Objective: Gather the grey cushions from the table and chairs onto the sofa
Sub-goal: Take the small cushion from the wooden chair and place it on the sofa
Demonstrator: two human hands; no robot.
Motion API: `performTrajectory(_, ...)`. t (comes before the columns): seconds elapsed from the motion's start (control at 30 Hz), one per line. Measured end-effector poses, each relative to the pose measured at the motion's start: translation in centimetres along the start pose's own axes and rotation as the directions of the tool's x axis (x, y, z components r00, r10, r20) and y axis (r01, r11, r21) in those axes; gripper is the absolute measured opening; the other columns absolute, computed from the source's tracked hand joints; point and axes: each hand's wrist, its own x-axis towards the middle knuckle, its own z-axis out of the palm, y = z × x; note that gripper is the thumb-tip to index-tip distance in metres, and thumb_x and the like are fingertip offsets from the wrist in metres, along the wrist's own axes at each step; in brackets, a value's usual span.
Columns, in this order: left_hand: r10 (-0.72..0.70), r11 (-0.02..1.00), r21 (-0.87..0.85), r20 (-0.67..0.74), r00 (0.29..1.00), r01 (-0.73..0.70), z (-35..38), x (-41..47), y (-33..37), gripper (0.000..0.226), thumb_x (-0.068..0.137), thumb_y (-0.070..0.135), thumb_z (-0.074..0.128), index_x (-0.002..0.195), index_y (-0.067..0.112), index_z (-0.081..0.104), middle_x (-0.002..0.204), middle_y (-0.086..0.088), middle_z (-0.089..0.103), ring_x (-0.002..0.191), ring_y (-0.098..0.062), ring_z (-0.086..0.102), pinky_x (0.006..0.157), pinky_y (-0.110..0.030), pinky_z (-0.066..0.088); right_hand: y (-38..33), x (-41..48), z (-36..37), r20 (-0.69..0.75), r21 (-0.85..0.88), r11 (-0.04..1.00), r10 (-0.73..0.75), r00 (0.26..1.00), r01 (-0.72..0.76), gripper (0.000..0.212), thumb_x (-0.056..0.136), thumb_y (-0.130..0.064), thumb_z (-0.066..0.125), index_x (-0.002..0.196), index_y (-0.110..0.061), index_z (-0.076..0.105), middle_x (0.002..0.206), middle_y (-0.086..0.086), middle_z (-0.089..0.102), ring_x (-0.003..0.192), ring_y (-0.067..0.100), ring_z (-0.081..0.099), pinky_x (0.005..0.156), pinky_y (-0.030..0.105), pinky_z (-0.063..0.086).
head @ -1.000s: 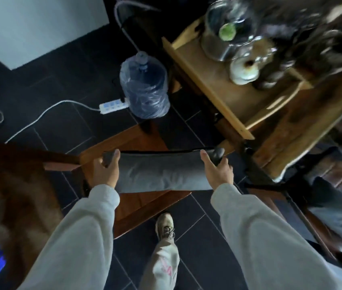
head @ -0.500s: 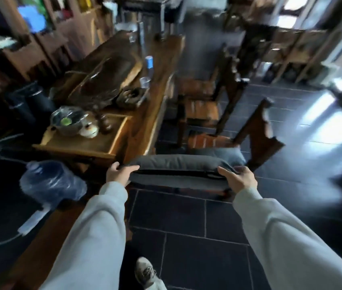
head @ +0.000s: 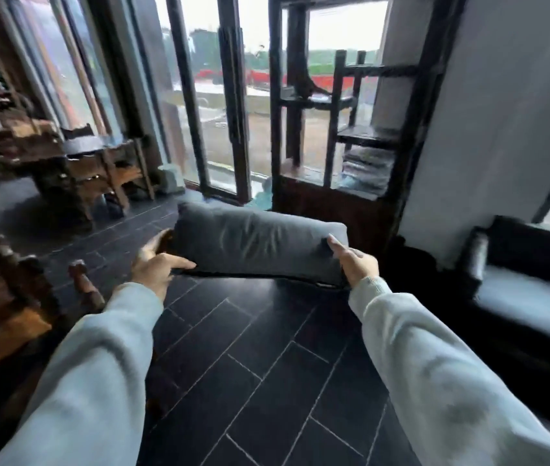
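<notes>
I hold a flat grey cushion [head: 257, 242] level in front of me, above the dark tiled floor. My left hand [head: 156, 265] grips its left end, thumb on top. My right hand [head: 354, 262] grips its right end. A dark sofa [head: 536, 253] with a pale seat pad [head: 532, 299] stands at the right, against the white wall, about an arm's length beyond my right hand.
A dark wooden shelf unit [head: 344, 163] stands straight ahead beside tall glass doors. Wooden chairs [head: 1, 297] are at the left edge, and a wooden table with stools [head: 75, 163] lies further back left. The tiled floor [head: 250, 364] stretches between them.
I lifted the cushion off the wooden chair seat and turned right with it, away from the long table, so the glass doors and sofa came into view. Both hands kept their grip.
</notes>
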Motion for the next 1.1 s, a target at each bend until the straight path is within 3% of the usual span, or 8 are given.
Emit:
performTrajectory(0.1, 0.083, 0.994, 0.058, 0.136, 0.987, -0.091, 10.7, 2.7, 1.7, 0.081, 0.042, -0.002, 0.071, 0.118, 0.025, 0.072, 0.114, -0.012, 0.075, 0.102, -0.034, 0.068, 0.084, -0.045, 0.059, -1.0, 3.3, -8.3, -0.133, 0.095, 0.994, -0.035, 0.991, 0.048, 0.027, 0.064, -0.048, 0.092, 0.074, -0.025, 0.083, 0.070, -0.011, 0.076, 0.076, 0.012, 0.070, 0.079, 0.026, 0.058)
performTrajectory(0.17, 0.114, 0.987, 0.080, 0.247, 0.962, -0.137, 17.7, 4.7, 1.3, 0.086, 0.039, 0.003, 0.071, 0.122, 0.025, 0.069, 0.102, -0.005, 0.074, 0.093, -0.030, 0.066, 0.073, -0.036, 0.059, -1.7, 5.5, -13.3, -0.222, 0.075, 0.995, -0.051, 0.974, 0.069, 0.038, 0.070, -0.045, 0.091, 0.095, -0.019, 0.081, 0.085, -0.007, 0.076, 0.080, 0.010, 0.069, 0.077, 0.022, 0.055)
performTrajectory(0.3, 0.030, 0.985, 0.137, 0.458, 0.889, -0.104, 31.4, 8.0, 1.4, 0.091, 0.041, 0.028, 0.088, 0.128, 0.030, 0.063, 0.109, 0.004, 0.073, 0.102, -0.018, 0.069, 0.091, -0.042, 0.057, -3.7, 10.5, -22.1, -0.347, -0.065, 0.994, -0.104, 0.932, 0.087, 0.055, 0.075, -0.050, 0.086, 0.111, -0.010, 0.074, 0.103, 0.003, 0.076, 0.093, 0.016, 0.071, 0.086, 0.023, 0.055)
performTrajectory(0.43, 0.020, 0.990, 0.101, 0.581, 0.813, -0.096, 44.7, 9.9, 2.7, 0.067, 0.055, 0.043, 0.093, 0.115, 0.027, 0.066, 0.094, 0.006, 0.078, 0.083, -0.008, 0.075, 0.065, -0.024, 0.058, -5.9, 14.2, -30.8, -0.428, -0.172, 0.983, -0.128, 0.895, 0.058, 0.057, 0.071, -0.053, 0.087, 0.112, -0.015, 0.075, 0.095, -0.007, 0.075, 0.086, 0.007, 0.069, 0.077, 0.019, 0.051)
performTrajectory(0.5, 0.015, 0.993, 0.082, 0.628, 0.778, -0.085, 51.4, 9.9, 3.8, 0.054, 0.068, 0.044, 0.089, 0.114, 0.026, 0.067, 0.097, 0.006, 0.077, 0.079, -0.006, 0.074, 0.054, -0.022, 0.054, -6.7, 15.4, -35.5, -0.510, -0.165, 0.985, -0.124, 0.851, 0.044, 0.058, 0.068, -0.055, 0.088, 0.108, -0.016, 0.077, 0.092, -0.007, 0.076, 0.087, 0.010, 0.071, 0.083, 0.025, 0.055)
performTrajectory(0.77, 0.082, 0.979, 0.049, 0.787, 0.612, -0.195, 75.1, 5.3, 3.5, 0.066, 0.077, 0.032, 0.087, 0.135, 0.022, 0.057, 0.107, 0.010, 0.066, 0.101, -0.013, 0.066, 0.086, -0.033, 0.053, -7.1, 17.8, -53.7, -0.711, -0.117, 0.993, -0.082, 0.699, -0.003, 0.091, 0.052, -0.065, 0.087, 0.128, -0.020, 0.068, 0.114, -0.002, 0.074, 0.106, 0.020, 0.069, 0.103, 0.038, 0.053)
performTrajectory(0.93, 0.084, 0.963, 0.082, 0.814, 0.574, -0.256, 88.1, 0.4, 1.7, 0.075, 0.071, 0.024, 0.091, 0.137, 0.015, 0.055, 0.110, 0.005, 0.064, 0.097, -0.012, 0.062, 0.077, -0.018, 0.046, -5.6, 20.9, -66.1, -0.742, -0.088, 0.996, -0.076, 0.667, 0.016, 0.082, 0.064, -0.045, 0.091, 0.136, -0.018, 0.063, 0.120, 0.005, 0.073, 0.111, 0.025, 0.069, 0.103, 0.041, 0.053)
performTrajectory(1.1, 0.003, 0.974, 0.140, 0.782, 0.624, -0.180, 99.3, -3.4, 0.0, 0.082, 0.067, 0.011, 0.090, 0.139, 0.011, 0.052, 0.129, -0.007, 0.063, 0.113, -0.024, 0.063, 0.096, -0.036, 0.053, -5.1, 25.7, -77.4, -0.697, -0.097, 0.995, -0.091, 0.711, 0.033, 0.067, 0.072, -0.031, 0.088, 0.134, -0.018, 0.065, 0.119, 0.006, 0.074, 0.101, 0.021, 0.070, 0.075, 0.023, 0.055)
